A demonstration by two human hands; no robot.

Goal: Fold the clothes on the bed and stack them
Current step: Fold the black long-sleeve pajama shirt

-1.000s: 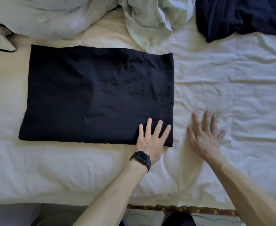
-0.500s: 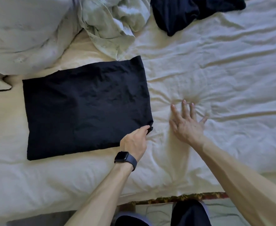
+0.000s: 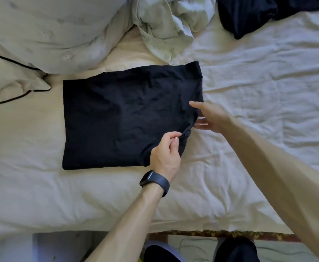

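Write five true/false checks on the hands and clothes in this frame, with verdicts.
1. The left hand pinches the dark cloth at its near right corner. True.
2. The right hand lies on the pillow. False: it is at the cloth's right edge.
3. A watch is on the left wrist. True.
4. The dark cloth is bunched in a heap. False: it lies flat, folded to a rectangle.
5. A second dark garment lies unfolded at the bed's far right. True.

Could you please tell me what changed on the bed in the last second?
The left hand, earlier flat on the folded black garment, now pinches its near right corner and lifts it. The right hand left the sheet and reaches for the garment's right edge. The crumpled clothes beyond stayed put.
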